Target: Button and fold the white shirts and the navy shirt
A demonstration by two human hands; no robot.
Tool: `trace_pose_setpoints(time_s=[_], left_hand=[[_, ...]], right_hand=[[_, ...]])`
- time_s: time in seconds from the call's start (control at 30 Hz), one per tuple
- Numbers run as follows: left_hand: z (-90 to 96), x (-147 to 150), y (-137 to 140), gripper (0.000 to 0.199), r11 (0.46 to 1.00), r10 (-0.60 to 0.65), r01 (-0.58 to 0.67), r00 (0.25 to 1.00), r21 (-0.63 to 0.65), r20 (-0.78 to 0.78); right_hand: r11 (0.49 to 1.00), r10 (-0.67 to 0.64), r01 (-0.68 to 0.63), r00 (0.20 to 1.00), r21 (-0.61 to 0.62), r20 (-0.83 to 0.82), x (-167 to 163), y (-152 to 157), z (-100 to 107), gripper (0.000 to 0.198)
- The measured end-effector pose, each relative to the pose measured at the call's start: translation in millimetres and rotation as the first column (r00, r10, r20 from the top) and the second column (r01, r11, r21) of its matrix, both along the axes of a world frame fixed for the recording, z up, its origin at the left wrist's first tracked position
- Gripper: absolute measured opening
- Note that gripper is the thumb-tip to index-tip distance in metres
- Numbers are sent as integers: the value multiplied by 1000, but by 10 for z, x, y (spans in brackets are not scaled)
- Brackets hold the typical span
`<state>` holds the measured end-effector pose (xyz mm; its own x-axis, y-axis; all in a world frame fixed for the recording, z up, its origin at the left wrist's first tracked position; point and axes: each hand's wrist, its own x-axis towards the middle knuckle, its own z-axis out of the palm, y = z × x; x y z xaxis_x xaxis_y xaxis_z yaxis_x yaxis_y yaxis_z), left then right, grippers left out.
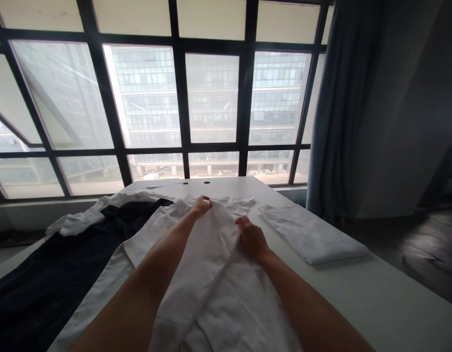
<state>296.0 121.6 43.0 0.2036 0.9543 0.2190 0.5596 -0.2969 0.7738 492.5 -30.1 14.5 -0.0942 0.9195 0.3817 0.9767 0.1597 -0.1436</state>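
A white garment (207,259) lies from the centre of the frame to its bottom edge, on the table (350,288). The person's left hand (203,205) has its fingers pinched on the far end, the right hand's (252,238) clamp its right edge. Dark clothing (57,274) fills the lower left, folded white cloth (316,234) the centre right

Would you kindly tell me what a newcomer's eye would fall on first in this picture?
Probably the bright window, spanning most of the view's upper part beyond the table. Next, at lower centre, the left hand and right hand grip a white cloth. Dark cloth lies left of it, a folded cloth right.
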Motion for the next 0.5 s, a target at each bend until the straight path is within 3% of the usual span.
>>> trace_pose_setpoints(time_s=[0.1, 0.23, 0.37, 0.5], left_hand=[[5, 157, 206, 30, 995, 87, -76, 982, 69, -165], [-92, 303, 276, 23, 984, 120, -72, 945, 165, -303], [-235, 398, 134, 28, 955, 124, 6, 899, 295, -419], [-279, 485, -81, 38, 888, 105, 154, 850, 433, -517]], right_hand=[[999, 30, -31, 999, 28, 14, 63, 29, -33, 38], [1000, -14, 14, 999, -12, -37, 179, 106, -129, 34], [996, -67, 64, 996, -58, -59, 206, 147, -173, 33], [998, -58, 59, 997, 17, -41, 112, 120, -131, 31]])
